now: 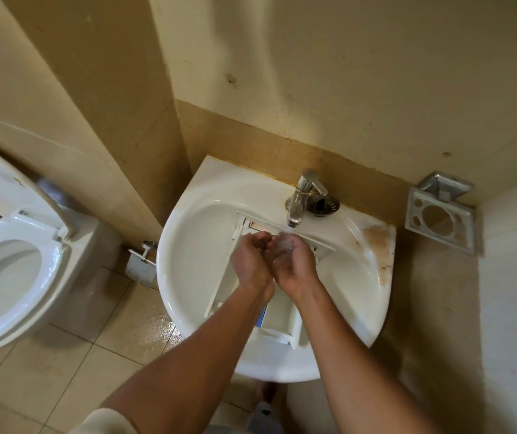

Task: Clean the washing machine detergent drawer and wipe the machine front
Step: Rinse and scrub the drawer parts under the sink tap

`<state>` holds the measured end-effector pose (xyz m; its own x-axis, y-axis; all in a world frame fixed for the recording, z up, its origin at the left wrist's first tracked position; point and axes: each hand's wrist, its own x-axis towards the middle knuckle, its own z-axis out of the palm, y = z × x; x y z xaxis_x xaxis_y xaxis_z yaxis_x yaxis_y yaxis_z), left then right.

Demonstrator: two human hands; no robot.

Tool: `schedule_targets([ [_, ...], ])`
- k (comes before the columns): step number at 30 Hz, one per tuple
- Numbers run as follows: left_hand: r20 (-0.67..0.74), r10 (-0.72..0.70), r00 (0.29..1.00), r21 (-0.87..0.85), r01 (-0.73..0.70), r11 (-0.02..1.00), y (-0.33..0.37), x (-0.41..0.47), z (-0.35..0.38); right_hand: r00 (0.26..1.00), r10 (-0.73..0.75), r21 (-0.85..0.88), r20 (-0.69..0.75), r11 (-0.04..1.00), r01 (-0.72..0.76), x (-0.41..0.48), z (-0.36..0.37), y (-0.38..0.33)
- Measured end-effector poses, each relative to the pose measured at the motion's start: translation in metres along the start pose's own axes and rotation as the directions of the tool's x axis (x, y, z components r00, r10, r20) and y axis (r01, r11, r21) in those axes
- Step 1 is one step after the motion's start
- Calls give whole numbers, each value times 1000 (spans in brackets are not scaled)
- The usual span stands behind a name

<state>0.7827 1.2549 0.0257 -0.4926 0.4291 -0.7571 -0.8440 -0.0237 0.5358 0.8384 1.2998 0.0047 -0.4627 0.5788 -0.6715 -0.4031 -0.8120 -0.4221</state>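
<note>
Head view looks down on a white sink (194, 245) fixed to a beige wall. Inside the basin lies the white drawer (282, 311), placed at an angle: its far end is near the tap (301, 195) and its near end reaches the front rim of the sink. A small blue part (261, 316) shows on the drawer, just beside the left forearm. The arms cover much of the drawer.

Both hands are held together above the drawer, under the spout. The left hand (250, 261) and the right hand (293, 261) touch along their inner edges and form a cup. Water (283, 244) runs from the tap into the right palm and splashes there. The fingers (261, 238) of both hands are curled half open, and they grip nothing; the drawer is not held by any hand.

A round metal strainer (324, 205) rests on the sink ledge just beside the tap, on its right side. The right part of the sink ledge has a brown stain (376, 242).

On the wall at the right of the sink hangs a metal holder (440, 214) with round holes. At the left stands a toilet (9, 270) with its lid up and its seat down. Between the toilet and the sink, low on the wall, there is a metal paper holder (141, 261). The floor (153, 330) under the sink's left side is tiled and looks wet.
</note>
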Motion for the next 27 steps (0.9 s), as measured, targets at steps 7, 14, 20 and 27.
schedule_targets([
  [7, 161, 135, 978, 772, -210, 600, 41, 13, -33, 974, -207, -980, 88, -195, 47, -29, 8, -18],
  [14, 232, -3, 973, 671, -158, 725, 50, 13, -3, 951, -174, -363, -256, 929, 73, -7, 14, -22],
  [20, 175, -157, 972, 332, 91, 939, 33, 2, 10, 996, -35, 405, -84, 912, 66, -1, 16, 1],
  [27, 44, 82, 996, 394, -93, 914, 9, 2, 14, 999, 13, -1, -42, 1000, -13, -5, 23, 0],
])
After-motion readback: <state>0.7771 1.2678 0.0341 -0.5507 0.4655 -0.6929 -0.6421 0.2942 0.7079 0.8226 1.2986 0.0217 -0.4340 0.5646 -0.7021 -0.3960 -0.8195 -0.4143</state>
